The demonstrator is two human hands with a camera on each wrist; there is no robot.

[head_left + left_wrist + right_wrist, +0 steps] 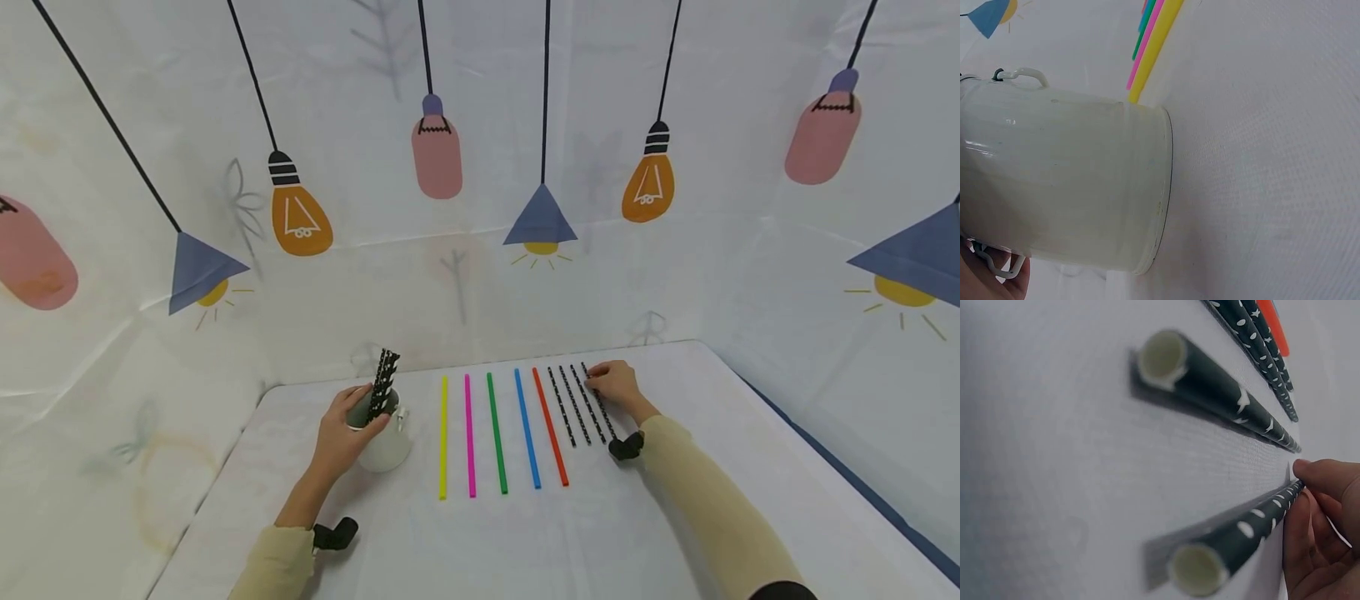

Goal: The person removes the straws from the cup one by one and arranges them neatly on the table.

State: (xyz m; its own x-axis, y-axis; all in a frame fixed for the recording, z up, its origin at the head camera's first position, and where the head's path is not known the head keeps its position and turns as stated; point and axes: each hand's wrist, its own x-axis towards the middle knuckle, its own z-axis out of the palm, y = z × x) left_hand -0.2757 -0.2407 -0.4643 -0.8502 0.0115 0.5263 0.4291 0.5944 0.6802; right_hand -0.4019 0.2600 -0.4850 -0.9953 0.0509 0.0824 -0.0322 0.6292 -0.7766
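Note:
On the left, my left hand (337, 435) grips a small pale enamel pail (387, 452) near its rim, thumb at the front. A bundle of black straws with white patterns (383, 379) stands in it, leaning a little. The left wrist view shows the pail's side (1066, 181) large, with fingers (1017, 282) by one of its wire-loop ears. At the right, my right hand (618, 388) pinches the far end of a black paper straw with white marks (1250, 531), the rightmost in its row. Beside it lie several more black patterned straws (574, 406).
Left of the black straws lie a red straw (551, 427), a blue straw (527, 428), a green straw (497, 433), a pink straw (470, 436) and a yellow straw (443, 437), spaced apart. The white-covered table (465, 550) meets a lamp-printed wall sheet (480, 225) at the back.

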